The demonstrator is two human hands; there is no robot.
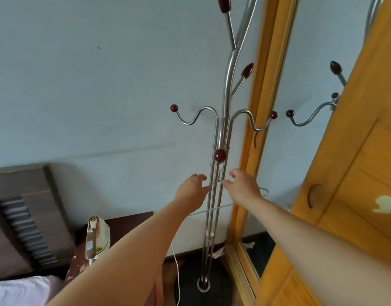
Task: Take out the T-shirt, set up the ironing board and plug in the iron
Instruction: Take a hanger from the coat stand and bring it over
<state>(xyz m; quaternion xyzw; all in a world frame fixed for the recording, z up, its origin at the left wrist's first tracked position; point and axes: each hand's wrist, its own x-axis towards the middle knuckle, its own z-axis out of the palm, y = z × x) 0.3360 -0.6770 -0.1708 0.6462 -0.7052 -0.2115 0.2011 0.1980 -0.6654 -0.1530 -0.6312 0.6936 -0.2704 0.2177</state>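
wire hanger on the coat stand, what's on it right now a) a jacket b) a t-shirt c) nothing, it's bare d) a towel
c: the wire hanger shows only its thin frame against the coat stand, no cloth on it, with the left hand and right hand at its top.

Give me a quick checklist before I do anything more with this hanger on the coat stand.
1. Both hands at the wire hanger: ok; left hand and right hand flank its neck.
2. Hanger hooked on the coat stand: cannot tell.
3. Hanger bare: ok, no T-shirt on it.
4. Iron standing upright on the bedside cabinet: ok.
5. Iron plugged in: cannot tell; no socket visible.
6. Ironing board set up: cannot tell; none in view.
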